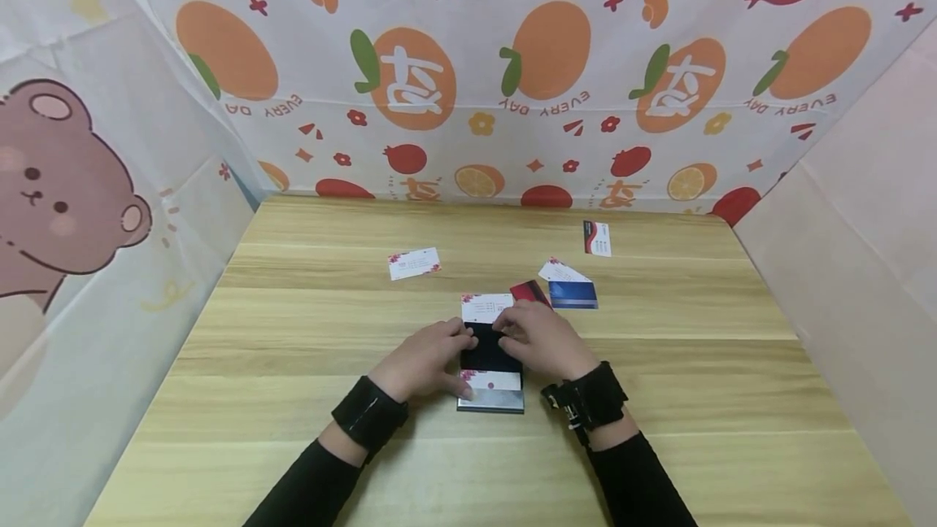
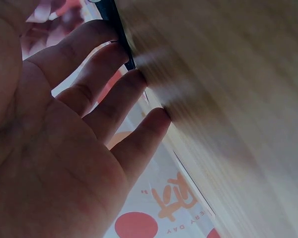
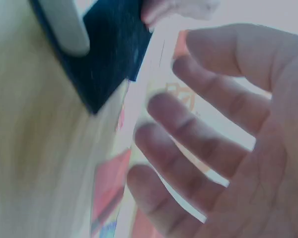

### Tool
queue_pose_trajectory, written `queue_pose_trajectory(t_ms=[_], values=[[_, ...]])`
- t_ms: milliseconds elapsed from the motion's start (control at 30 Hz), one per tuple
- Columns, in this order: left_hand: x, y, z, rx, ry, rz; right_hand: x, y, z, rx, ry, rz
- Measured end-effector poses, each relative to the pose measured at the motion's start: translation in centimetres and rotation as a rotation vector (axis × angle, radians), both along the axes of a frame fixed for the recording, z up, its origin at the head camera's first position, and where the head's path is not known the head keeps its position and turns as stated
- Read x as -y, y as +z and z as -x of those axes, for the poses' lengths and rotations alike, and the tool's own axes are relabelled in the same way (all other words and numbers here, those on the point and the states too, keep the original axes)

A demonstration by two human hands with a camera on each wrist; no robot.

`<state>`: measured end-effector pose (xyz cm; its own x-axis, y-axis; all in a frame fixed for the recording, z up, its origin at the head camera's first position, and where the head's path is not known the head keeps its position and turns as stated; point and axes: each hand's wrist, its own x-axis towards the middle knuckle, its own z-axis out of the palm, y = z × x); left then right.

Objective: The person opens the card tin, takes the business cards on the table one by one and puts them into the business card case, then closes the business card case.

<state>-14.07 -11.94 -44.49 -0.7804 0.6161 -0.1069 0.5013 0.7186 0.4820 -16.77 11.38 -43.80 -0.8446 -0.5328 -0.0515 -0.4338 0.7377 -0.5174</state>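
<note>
A black card holder [image 1: 486, 352] lies on the table between the two hands, with a white flowered card [image 1: 483, 307] at its far end. Across its near part runs a white strip with red flowers [image 1: 498, 381], above a silvery panel [image 1: 494, 402]. My left hand [image 1: 432, 360] rests along the holder's left side; its thumb touches the near part and its fingertips [image 2: 134, 79] reach the black edge and tabletop. My right hand [image 1: 542, 340] hovers at the holder's right side, fingers [image 3: 161, 139] spread and loosely bent, with nothing seen between them.
Just past the right hand lies a red and black card [image 1: 529, 291]. Beyond it are a blue card [image 1: 573, 295] overlapping a white flowered one [image 1: 560, 270], and a red-and-white card [image 1: 598, 239]. Another white card [image 1: 414, 263] lies far left. A fruit-print cloth [image 1: 483, 112] hangs behind the table.
</note>
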Motion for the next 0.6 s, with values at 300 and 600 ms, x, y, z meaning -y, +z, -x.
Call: queue_pose_trajectory(t_ms=[300,600], values=[[0.0,-0.1,0.1,0.016,0.015,0.003,-1.9,-0.2,0.9,0.018,-0.06,-0.089],[0.0,-0.1,0.1,0.017,0.007,0.006,-2.9,-0.1,1.2,0.089,-0.129,-0.074]])
